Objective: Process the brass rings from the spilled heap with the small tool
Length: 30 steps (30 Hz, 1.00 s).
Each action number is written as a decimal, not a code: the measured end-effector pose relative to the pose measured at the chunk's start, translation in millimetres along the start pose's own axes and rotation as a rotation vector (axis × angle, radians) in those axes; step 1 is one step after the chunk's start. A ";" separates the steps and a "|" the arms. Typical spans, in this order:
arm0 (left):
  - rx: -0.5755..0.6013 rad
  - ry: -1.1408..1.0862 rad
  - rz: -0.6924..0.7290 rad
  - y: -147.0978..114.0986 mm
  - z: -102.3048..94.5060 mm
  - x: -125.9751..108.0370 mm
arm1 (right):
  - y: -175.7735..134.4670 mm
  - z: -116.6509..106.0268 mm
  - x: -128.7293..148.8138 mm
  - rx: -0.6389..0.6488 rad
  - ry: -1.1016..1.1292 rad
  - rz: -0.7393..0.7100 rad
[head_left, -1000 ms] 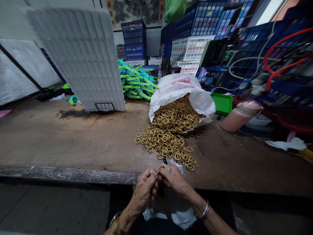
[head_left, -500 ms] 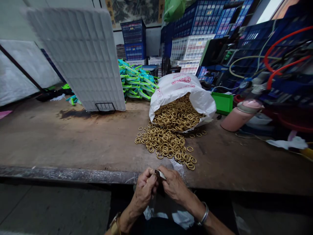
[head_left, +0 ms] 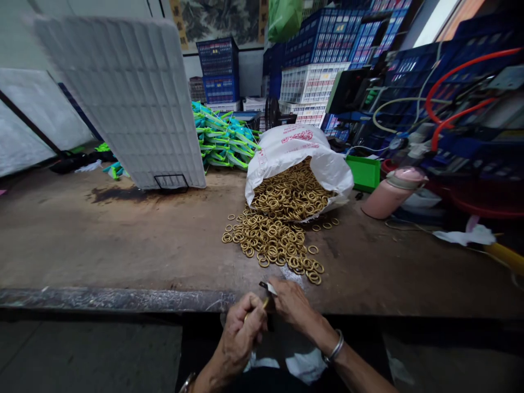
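Note:
Close to the table's front edge, my left hand (head_left: 242, 326) is closed with a brass-coloured ring (head_left: 266, 303) pinched in its fingers; only bits of the ring show. Just to its right, my right hand (head_left: 292, 303) grips a small tool with a dark tip and a white part (head_left: 268, 286), whose exact kind I cannot make out. The tip points up and left, slightly apart from the ring. Beyond both hands lies a loose pile of brass-coloured rings (head_left: 272, 240), spilling from a white sack (head_left: 282, 146) that rests on its side.
On the table (head_left: 123, 240) a tall white ribbed panel (head_left: 123, 103) leans at the left. Blue-green bundles (head_left: 223, 136) lie behind it. A green tray (head_left: 363, 172) and a pink bottle (head_left: 393, 194) stand at the right. Stacked crates (head_left: 315, 82) fill the back.
My hands have drawn slightly apart, the left one lower. The ring now shows in the left fingers, and more of the tool's dark tip is visible. The whole view has shifted slightly.

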State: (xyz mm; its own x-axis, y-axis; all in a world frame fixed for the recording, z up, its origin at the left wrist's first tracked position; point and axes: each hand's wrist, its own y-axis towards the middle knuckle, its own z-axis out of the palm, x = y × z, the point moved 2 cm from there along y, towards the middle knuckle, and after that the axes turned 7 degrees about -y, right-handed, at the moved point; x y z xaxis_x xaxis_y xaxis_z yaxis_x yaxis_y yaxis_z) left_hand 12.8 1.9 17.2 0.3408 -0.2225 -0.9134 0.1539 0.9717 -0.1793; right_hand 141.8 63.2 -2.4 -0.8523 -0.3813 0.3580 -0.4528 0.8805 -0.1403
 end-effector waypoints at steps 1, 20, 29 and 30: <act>0.023 -0.051 -0.021 -1.3 3.1 -2.2 | 2.4 1.2 -2.3 -0.020 -0.032 0.032; -0.105 -0.624 -0.275 15.8 -13.1 6.1 | 41.1 0.2 -0.1 -0.258 -0.186 0.195; -0.209 -0.478 -0.173 23.6 -19.2 10.0 | 39.4 2.2 -8.8 -0.264 0.191 0.096; -0.230 -0.361 -0.132 24.4 -19.7 10.5 | 38.8 2.5 -9.3 -0.240 0.301 0.096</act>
State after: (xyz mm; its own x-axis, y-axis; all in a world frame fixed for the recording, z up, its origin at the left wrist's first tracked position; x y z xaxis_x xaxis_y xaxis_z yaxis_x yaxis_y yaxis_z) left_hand 1.8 24.8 -4.0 0.6404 -0.3198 -0.6983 0.0219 0.9164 -0.3996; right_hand 131.6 100.1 -13.5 -0.7568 -0.2257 0.6134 -0.2703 0.9625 0.0207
